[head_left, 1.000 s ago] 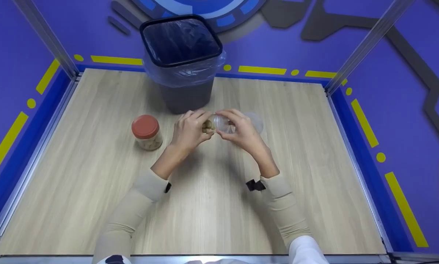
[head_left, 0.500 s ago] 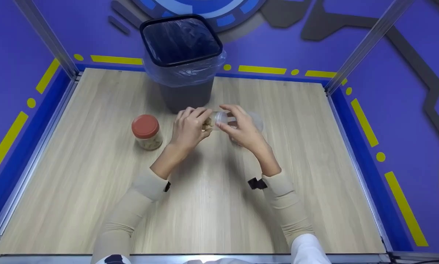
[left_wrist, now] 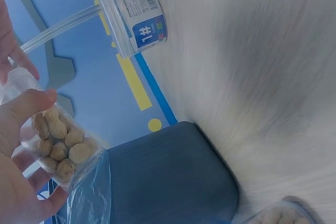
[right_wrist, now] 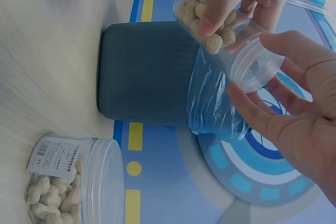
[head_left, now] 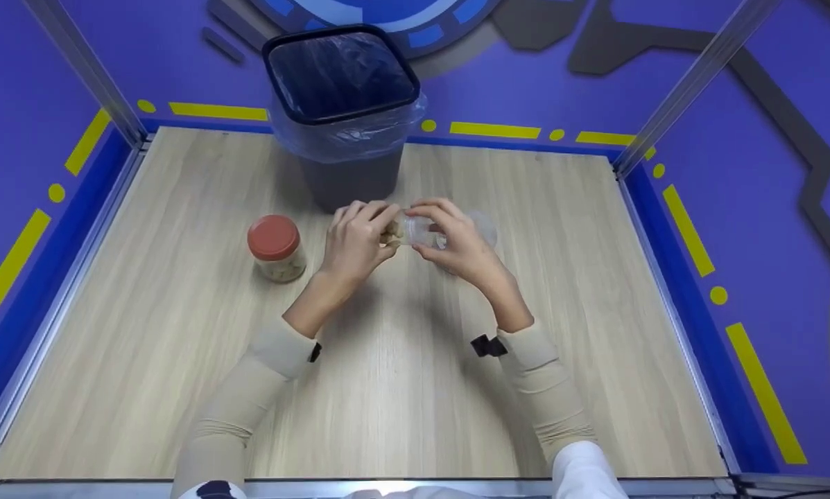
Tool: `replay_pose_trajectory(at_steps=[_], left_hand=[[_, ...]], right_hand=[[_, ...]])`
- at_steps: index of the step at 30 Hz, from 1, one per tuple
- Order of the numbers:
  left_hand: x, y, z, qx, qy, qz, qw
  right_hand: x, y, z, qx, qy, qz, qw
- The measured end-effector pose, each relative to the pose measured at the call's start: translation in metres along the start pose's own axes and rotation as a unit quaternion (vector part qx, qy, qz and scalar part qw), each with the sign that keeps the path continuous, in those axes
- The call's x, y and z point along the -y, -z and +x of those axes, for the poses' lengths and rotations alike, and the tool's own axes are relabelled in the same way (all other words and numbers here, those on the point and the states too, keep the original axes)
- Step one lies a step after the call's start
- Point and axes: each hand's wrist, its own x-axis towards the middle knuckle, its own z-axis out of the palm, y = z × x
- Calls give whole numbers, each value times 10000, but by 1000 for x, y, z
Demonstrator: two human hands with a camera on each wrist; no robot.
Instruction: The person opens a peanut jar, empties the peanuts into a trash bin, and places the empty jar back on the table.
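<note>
My left hand (head_left: 356, 242) grips a clear plastic jar (right_wrist: 240, 39) of peanuts, held on its side above the table. Unshelled peanuts (left_wrist: 59, 139) show through its wall beside the thumb. My right hand (head_left: 460, 244) holds the clear lid (right_wrist: 255, 67) at the jar's right end, thumb on one side and fingers on the other. Behind the right hand stands a second jar with a clear lid (head_left: 482, 229), partly hidden in the head view; its white and blue label (left_wrist: 144, 17) shows in the left wrist view.
A jar of peanuts with a red lid (head_left: 274, 238) stands left of my left hand. A dark bin (head_left: 352, 181) lined with a clear bag (head_left: 359, 142) stands right behind the hands. Blue panels (head_left: 512, 90) border the wooden table (head_left: 387, 388).
My right hand's fingers loosened and shifted on the lid half a second ago, and now close round it again. The left hand keeps its grip on the jar, nearly still.
</note>
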Motion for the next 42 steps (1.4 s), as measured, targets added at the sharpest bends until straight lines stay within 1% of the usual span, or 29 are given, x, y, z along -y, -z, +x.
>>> replay_pose_trajectory(at_steps=[2, 5, 9, 12, 14, 15, 17, 21, 23, 25, 27, 30, 33, 37, 39, 40, 42], left_hand=[[0, 0, 0, 3, -3, 9, 10000], [-1, 1, 0, -16, -15, 17, 10000], [-3, 1, 2, -38, -37, 8, 10000], [-3, 2, 3, -82, -64, 14, 9999], [-4, 2, 3, -102, -74, 8, 9999], [-4, 2, 3, -108, -78, 5, 9999], [-4, 1, 2, -95, -66, 11, 9999], [-3, 1, 1, -58, -21, 14, 10000], [-2, 0, 0, -41, -14, 25, 10000], [-2, 0, 0, -25, -33, 38, 10000], [-2, 0, 0, -5, -50, 47, 10000], [-3, 0, -1, -8, -59, 50, 10000], [-4, 1, 0, -23, -55, 41, 10000], [-6, 2, 1, -15, -77, 23, 10000], [-6, 2, 1, -2, -89, 9, 10000], [-6, 2, 1, 7, -88, 11, 10000], [-6, 2, 1, 19, -87, 30, 10000]], right_hand=[[0, 0, 0, 23, 32, -47, 10000], [0, -1, 1, 26, -216, 188, 9996], [1, -4, 2, -166, -882, 502, 9947], [3, -4, 2, -430, -1422, 510, 9876], [4, -4, 2, -558, -1676, 500, 9830], [5, -3, 2, -591, -1733, 499, 9818], [5, -3, 1, -598, -1655, 554, 9828], [2, -3, 1, -486, -999, 553, 9923], [1, -3, 1, -446, -720, 516, 9951], [1, -3, 1, -414, -604, 447, 9963], [1, -2, 1, -356, -622, 454, 9964], [1, -2, 1, -202, -818, 563, 9949], [3, -2, 1, -100, -1194, 710, 9903], [6, -2, 2, -140, -1888, 729, 9792], [7, -2, 2, -171, -2153, 714, 9738], [8, -2, 2, -184, -2234, 712, 9720], [9, -2, 2, -214, -2248, 724, 9715]])
